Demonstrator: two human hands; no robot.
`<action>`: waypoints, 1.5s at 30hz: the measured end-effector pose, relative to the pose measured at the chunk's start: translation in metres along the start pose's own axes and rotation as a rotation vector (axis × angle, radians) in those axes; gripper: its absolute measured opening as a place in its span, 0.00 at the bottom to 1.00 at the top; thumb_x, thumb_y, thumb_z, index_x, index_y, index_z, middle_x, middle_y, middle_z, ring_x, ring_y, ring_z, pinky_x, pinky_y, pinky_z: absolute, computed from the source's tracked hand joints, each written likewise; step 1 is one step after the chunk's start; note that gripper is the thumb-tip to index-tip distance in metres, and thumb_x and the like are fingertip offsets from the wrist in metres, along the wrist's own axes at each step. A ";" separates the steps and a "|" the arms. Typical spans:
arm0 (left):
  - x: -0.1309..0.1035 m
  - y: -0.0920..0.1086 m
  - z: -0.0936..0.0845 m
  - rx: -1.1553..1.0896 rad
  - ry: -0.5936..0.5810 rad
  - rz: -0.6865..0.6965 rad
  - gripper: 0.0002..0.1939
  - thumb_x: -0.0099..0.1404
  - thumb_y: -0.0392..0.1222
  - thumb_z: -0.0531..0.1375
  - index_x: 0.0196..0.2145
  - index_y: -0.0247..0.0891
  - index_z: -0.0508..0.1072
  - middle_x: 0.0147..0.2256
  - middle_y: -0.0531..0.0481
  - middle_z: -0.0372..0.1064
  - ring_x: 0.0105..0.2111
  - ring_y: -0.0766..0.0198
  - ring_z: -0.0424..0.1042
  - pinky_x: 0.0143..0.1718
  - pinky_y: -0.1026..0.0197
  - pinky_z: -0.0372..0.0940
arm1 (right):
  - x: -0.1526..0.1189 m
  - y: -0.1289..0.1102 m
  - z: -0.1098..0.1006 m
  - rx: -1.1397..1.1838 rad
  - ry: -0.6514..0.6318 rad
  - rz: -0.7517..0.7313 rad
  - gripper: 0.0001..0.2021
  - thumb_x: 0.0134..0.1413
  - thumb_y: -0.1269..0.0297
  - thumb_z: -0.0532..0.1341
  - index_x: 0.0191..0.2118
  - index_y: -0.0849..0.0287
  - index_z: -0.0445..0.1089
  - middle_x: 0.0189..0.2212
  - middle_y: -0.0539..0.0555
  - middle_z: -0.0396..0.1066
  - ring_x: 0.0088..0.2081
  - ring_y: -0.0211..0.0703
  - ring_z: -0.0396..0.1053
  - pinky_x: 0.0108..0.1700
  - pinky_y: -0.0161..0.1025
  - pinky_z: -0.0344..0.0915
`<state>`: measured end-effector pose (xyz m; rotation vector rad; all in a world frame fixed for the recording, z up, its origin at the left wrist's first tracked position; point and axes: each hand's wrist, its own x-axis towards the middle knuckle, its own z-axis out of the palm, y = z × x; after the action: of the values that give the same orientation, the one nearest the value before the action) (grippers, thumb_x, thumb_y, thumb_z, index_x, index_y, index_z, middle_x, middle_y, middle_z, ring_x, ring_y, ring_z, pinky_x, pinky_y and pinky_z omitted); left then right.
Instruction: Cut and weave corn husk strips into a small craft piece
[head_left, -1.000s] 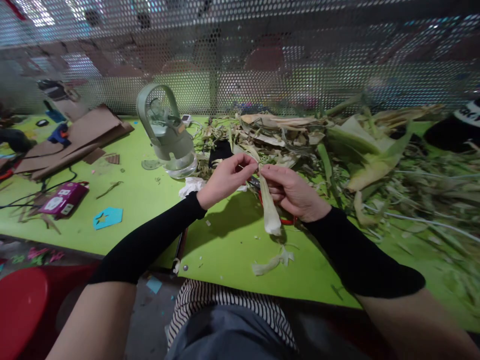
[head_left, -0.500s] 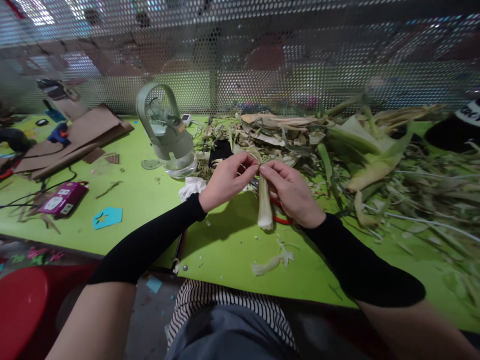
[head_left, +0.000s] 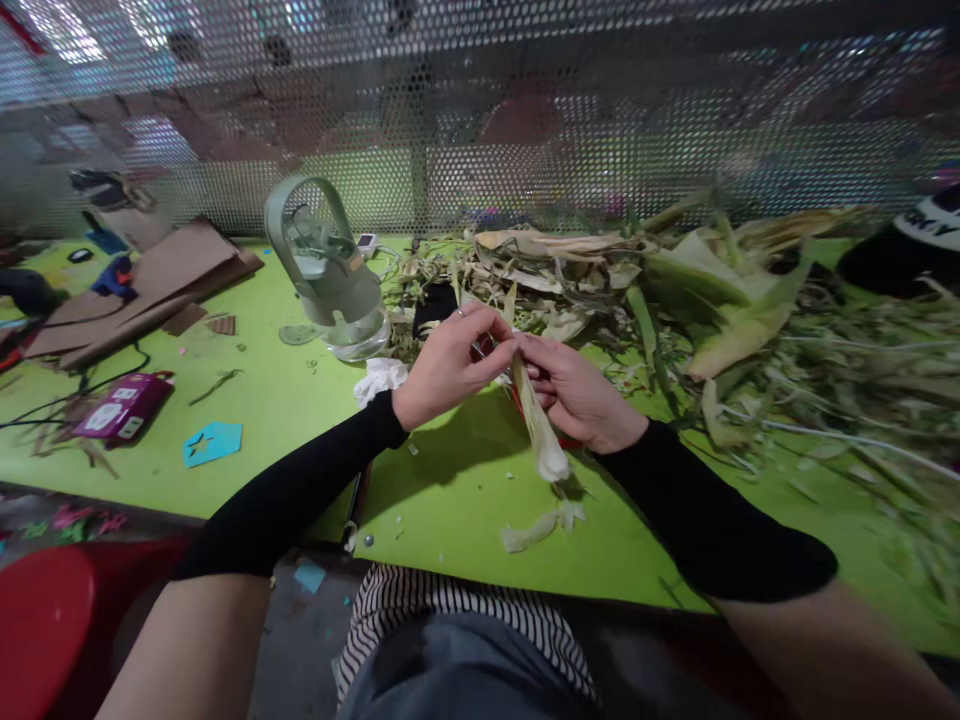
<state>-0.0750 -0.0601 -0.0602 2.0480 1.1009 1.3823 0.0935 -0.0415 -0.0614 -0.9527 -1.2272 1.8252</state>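
A pale, folded bundle of corn husk (head_left: 541,430) hangs above the green table, its wide whitish end pointing down and slightly right. My left hand (head_left: 459,358) pinches its narrow top between thumb and fingers. Close against it, my right hand (head_left: 581,390) pinches the same top end from the other side. The fingertips meet, so the exact grip point is partly hidden. Behind my right hand, bits of a red-handled tool (head_left: 568,442) show, mostly covered. A loose scrap of husk (head_left: 531,533) lies on the table below the bundle.
Piled husks (head_left: 555,262) and a big green husk (head_left: 724,295) fill the back and right. To the left stand a water bottle (head_left: 326,275), crumpled tissue (head_left: 380,378), a purple box (head_left: 124,408) and brown cardboard (head_left: 161,285). A perforated metal screen (head_left: 360,130) rises behind the table.
The husk bundle has swung from hanging nearly straight to slanting down and right. Both hands stay at its top, the right hand's fingers turned a little. The view has shifted slightly.
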 end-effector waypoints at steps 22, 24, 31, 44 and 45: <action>0.001 0.009 -0.007 -0.124 -0.001 -0.103 0.07 0.68 0.38 0.63 0.31 0.36 0.71 0.31 0.52 0.67 0.31 0.70 0.66 0.30 0.68 0.63 | -0.006 0.001 0.009 -0.104 0.251 -0.350 0.19 0.46 0.52 0.76 0.29 0.56 0.68 0.18 0.40 0.55 0.17 0.27 0.45 0.17 0.32 0.42; 0.001 0.011 -0.011 -0.069 -0.027 -0.030 0.08 0.69 0.39 0.62 0.31 0.36 0.71 0.32 0.51 0.67 0.32 0.69 0.65 0.30 0.68 0.62 | -0.006 -0.001 0.011 -0.042 0.248 -0.300 0.21 0.42 0.52 0.78 0.28 0.56 0.67 0.17 0.39 0.54 0.16 0.26 0.43 0.17 0.31 0.40; 0.004 0.004 -0.015 -0.299 -0.023 -0.088 0.06 0.74 0.44 0.58 0.43 0.39 0.71 0.47 0.45 0.71 0.36 0.68 0.69 0.31 0.67 0.66 | -0.006 -0.002 0.012 0.034 0.192 -0.205 0.20 0.38 0.56 0.79 0.27 0.58 0.69 0.15 0.38 0.54 0.17 0.25 0.43 0.16 0.28 0.40; 0.002 -0.014 -0.004 -0.362 -0.072 -0.121 0.11 0.67 0.44 0.67 0.44 0.36 0.78 0.43 0.46 0.78 0.42 0.66 0.75 0.47 0.61 0.70 | -0.005 0.004 0.011 -0.007 0.182 -0.264 0.18 0.44 0.55 0.77 0.31 0.57 0.70 0.19 0.41 0.59 0.17 0.25 0.45 0.17 0.29 0.41; 0.002 -0.015 -0.003 -0.369 -0.060 -0.106 0.10 0.67 0.44 0.66 0.43 0.36 0.79 0.42 0.46 0.78 0.42 0.66 0.75 0.47 0.61 0.70 | -0.005 0.005 0.011 -0.022 0.178 -0.270 0.17 0.45 0.55 0.76 0.31 0.57 0.70 0.19 0.41 0.58 0.17 0.25 0.45 0.17 0.30 0.41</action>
<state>-0.0829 -0.0502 -0.0684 1.7304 0.8422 1.3465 0.0854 -0.0514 -0.0620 -0.8935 -1.2031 1.4877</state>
